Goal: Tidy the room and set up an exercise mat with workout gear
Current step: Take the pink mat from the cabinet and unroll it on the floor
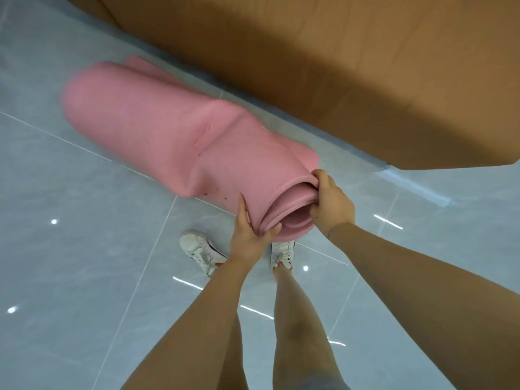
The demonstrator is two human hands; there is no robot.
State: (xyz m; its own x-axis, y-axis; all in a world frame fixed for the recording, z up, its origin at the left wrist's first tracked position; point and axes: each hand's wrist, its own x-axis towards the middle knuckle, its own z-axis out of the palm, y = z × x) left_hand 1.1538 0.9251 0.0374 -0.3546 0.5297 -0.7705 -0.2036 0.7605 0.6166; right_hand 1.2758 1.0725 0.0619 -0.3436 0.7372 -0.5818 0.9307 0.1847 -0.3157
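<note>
A pink exercise mat (157,128), loosely rolled, lies on the grey tiled floor and stretches away to the upper left. Its near open end is lifted at my feet. My left hand (250,229) grips the outer layers at the lower left of that end, thumb inside the roll. My right hand (330,204) grips the layers on the right side of the same end, fingers curled over the edge. The roll sags and creases in the middle.
A large brown sofa or upholstered block (365,80) runs along the far side of the mat, close to it. My feet in white sneakers (201,251) stand on glossy grey floor tiles (70,249) just below the mat's end.
</note>
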